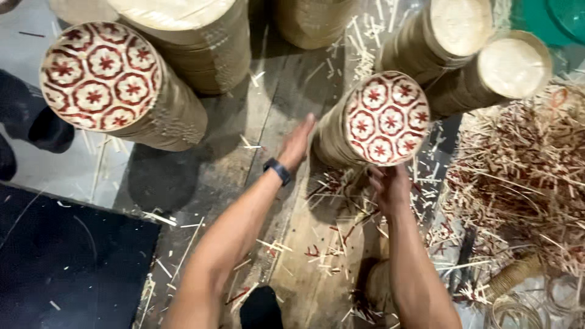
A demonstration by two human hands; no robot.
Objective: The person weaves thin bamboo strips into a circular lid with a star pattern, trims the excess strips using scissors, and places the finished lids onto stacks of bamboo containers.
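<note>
I am steadying the tall stack of woven discs (372, 125) at one o'clock, my left hand (297, 145) pressing flat and open against its side, my right hand (390, 186) cupping its base, likely needing a firm, even lift.

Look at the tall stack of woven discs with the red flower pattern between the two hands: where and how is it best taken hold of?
Probably low on its side wall, from both sides at once. The patterned stack is a tall, leaning column of loose layers, so a top grip would lift only a few discs. The left hand already presses its left flank; the right hand sits under its near edge.
</note>
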